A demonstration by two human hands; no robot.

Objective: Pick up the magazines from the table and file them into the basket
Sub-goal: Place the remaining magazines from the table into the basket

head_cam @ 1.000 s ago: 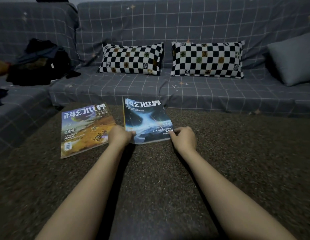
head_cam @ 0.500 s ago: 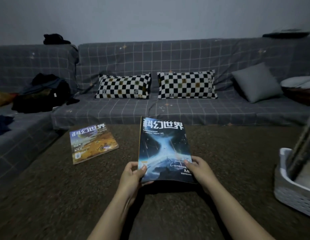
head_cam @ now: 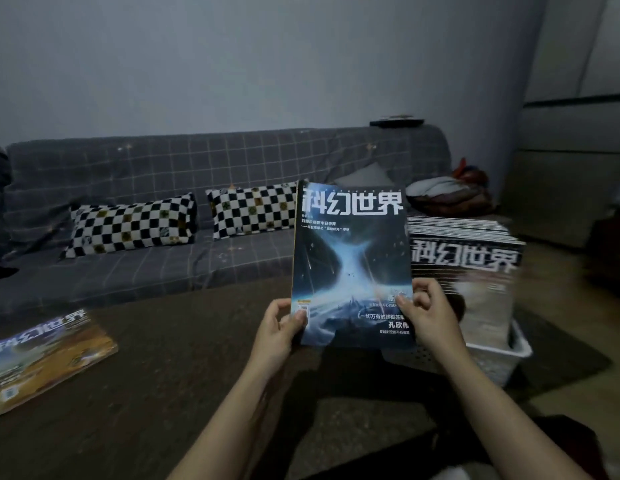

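Note:
I hold a blue magazine (head_cam: 350,258) upright in the air in front of me. My left hand (head_cam: 279,329) pinches its lower left corner. Its lower right edge is pinched by my right hand (head_cam: 428,315). Just behind and to the right stands a white perforated basket (head_cam: 492,362) with several magazines (head_cam: 464,265) filed upright in it. A second, yellow-orange magazine (head_cam: 49,355) lies flat on the dark table (head_cam: 156,393) at the far left.
A grey checked sofa (head_cam: 197,265) runs behind the table with two black-and-white chequered pillows (head_cam: 132,221) and a bundle of cloth (head_cam: 447,192) at its right end. A pale cabinet (head_cam: 575,168) stands at the right.
I have lifted the blue magazine off the table, raised it upright and carried it right toward the basket. My view has turned right, so the basket's magazines now show.

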